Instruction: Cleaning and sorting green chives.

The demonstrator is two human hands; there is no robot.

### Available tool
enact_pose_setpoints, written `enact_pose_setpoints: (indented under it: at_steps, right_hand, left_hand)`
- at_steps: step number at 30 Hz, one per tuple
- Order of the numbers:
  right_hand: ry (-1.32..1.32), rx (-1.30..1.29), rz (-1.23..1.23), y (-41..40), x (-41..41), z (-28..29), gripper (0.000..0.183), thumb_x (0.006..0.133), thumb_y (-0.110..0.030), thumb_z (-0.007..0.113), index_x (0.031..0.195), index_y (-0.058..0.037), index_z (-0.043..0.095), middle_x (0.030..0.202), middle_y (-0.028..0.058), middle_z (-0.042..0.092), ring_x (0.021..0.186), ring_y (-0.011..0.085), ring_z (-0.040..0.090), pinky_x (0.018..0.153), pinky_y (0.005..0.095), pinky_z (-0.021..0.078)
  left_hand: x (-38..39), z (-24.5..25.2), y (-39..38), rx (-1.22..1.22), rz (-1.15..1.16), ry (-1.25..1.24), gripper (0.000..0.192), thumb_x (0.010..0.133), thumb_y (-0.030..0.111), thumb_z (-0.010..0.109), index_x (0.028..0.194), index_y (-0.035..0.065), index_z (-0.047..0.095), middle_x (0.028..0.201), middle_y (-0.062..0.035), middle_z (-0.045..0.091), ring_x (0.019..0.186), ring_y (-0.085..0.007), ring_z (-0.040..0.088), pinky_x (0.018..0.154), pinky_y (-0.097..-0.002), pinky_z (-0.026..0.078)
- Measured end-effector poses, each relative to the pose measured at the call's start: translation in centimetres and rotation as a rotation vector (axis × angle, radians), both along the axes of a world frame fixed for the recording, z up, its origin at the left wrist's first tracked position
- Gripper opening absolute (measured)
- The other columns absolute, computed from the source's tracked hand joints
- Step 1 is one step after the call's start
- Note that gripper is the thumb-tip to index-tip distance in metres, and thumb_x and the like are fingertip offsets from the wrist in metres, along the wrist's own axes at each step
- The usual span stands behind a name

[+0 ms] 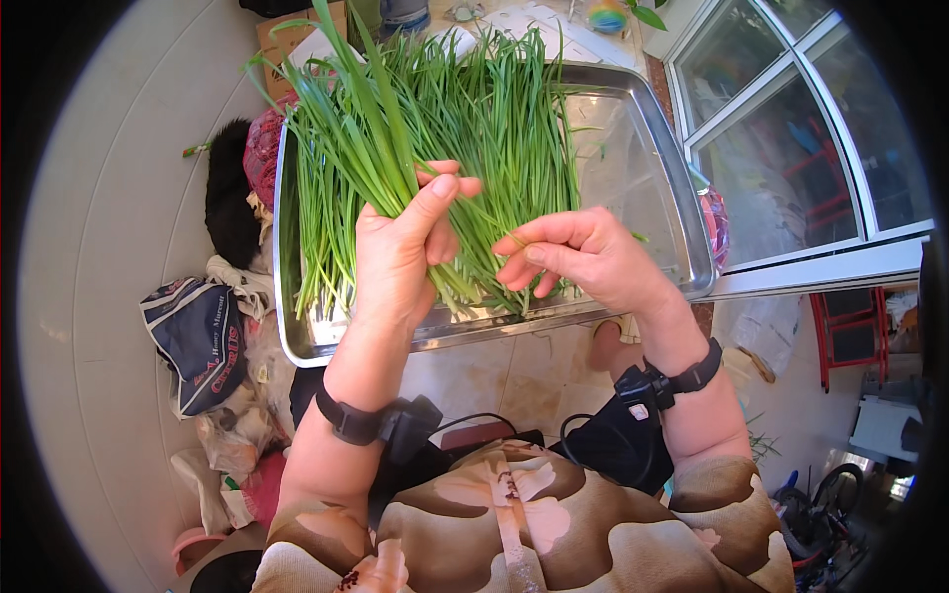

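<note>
My left hand (400,256) is closed around a bunch of garlic chives (363,144), its leaf tips pointing away from me. Between thumb and forefinger of my right hand (593,259) is a thin chive strand (498,225), which slants up towards the left hand. Both hands are above the near side of a shallow rectangular metal tray (676,156). More garlic chives (511,133) lie in it side by side, with pale stem ends towards me. The left hand and its bunch hide some of them.
Left of the tray are a red mesh bag (265,156), a black furry item (230,194) and a dark printed bag (196,341). A white-framed glass door (771,148) stands at the right. Black straps with small devices (411,426) circle both wrists, with cables near my lap.
</note>
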State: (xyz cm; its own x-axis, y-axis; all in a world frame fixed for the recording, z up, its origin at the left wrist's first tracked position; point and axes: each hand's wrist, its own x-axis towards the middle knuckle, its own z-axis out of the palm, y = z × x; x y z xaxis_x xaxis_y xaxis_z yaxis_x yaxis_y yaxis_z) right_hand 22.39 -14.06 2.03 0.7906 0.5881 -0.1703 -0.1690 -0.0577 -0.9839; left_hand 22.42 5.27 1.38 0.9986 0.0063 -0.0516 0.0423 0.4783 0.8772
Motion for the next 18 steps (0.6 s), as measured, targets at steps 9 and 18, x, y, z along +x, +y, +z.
enact_pose_setpoints:
  at_steps: [9,18]
  right_hand:
    - [0.135,0.237,-0.018,-0.76,0.59,-0.45,0.028,0.090,-0.022,0.050,0.100,0.0018,0.061,0.084,0.0121,0.066,0.075,0.0159,0.063,0.060,0.0256,0.0520]
    - [0.134,0.134,-0.057,-0.20,0.28,-0.80,0.019,0.086,-0.020,0.059,0.087,-0.0015,0.063,0.074,0.0064,0.065,0.063,0.0092,0.061,0.056,0.0205,0.0494]
  left_hand:
    - [0.06,0.04,-0.17,0.015,-0.049,-0.008,0.020,0.085,0.011,0.059,0.101,0.0022,0.053,0.091,-0.0110,0.062,0.041,-0.0029,0.032,0.041,-0.0188,0.030]
    - [-0.13,-0.02,-0.29,0.010,-0.060,-0.022,0.019,0.085,0.011,0.059,0.101,0.0027,0.054,0.091,-0.0112,0.063,0.041,-0.0029,0.032,0.041,-0.0190,0.030]
